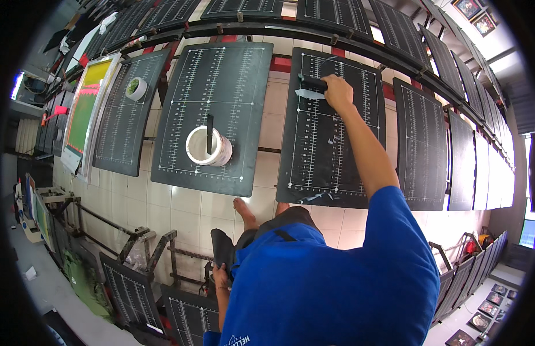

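Note:
My right hand (338, 92) reaches out over a black printing board (313, 132) marked with white rulers and a border. Its fingers are wrapped round a short black tool (313, 82), which looks like a scraper and lies low at the board's far part. Just beside the tool, a pale thin strip (309, 94) lies on the surface. Low at my left side, my left hand (220, 277) is closed at the lower end of a dark, flat-looking thing (223, 248); I cannot make out what it grips. Small pale scraps (316, 197) lie along the board's near edge.
On the board to the left stands a white bucket (224, 151) with a dark flat stick (209, 134) in it. Further left are a white cup (136, 88) with green contents and a framed screen (85, 112). Behind the boards runs a dark rail (279, 29). More boards (418, 138) line the right.

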`<action>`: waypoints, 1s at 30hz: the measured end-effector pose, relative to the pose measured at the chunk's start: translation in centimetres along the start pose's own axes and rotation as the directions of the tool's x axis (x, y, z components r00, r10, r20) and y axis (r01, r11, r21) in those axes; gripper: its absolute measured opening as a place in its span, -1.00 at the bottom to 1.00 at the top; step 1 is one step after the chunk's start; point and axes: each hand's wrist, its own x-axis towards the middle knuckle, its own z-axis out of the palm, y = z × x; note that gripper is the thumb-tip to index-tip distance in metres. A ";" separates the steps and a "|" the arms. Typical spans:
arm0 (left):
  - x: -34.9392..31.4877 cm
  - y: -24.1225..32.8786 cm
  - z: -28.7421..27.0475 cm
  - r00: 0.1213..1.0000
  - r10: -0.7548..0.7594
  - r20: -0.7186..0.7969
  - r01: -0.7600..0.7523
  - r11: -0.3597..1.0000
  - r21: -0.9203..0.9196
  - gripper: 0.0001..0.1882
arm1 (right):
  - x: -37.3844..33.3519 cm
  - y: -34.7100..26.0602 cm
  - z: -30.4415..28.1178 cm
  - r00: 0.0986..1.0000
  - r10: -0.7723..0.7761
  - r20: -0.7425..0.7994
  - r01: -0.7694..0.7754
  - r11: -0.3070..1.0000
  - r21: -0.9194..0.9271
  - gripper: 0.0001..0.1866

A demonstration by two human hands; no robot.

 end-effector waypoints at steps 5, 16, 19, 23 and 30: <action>-0.6 2.8 -0.9 0.997 -0.043 -0.058 0.047 0.997 0.061 -0.74 | -1.0 0.0 1.6 1.000 -0.001 0.022 0.000 0.999 0.035 -0.59; 4.8 3.8 0.7 0.994 -0.097 0.057 0.088 0.987 0.134 -0.64 | -12.8 -0.6 -5.1 0.939 -0.224 0.259 0.190 0.970 0.148 -0.54; 5.5 5.4 1.7 0.993 0.028 0.115 -0.033 0.999 0.040 -0.60 | -13.0 0.0 -6.1 0.862 -0.291 0.415 0.244 0.956 0.165 -0.59; 8.8 6.8 1.5 0.993 0.023 0.114 -0.018 0.999 -0.047 -0.71 | -10.2 2.0 -7.9 0.617 -0.101 0.780 0.042 0.995 0.096 -0.56; 9.7 7.1 -1.0 0.998 0.041 0.049 -0.044 0.998 0.052 -0.72 | -15.9 12.2 -4.6 0.564 0.163 0.809 -0.810 0.296 0.505 -0.65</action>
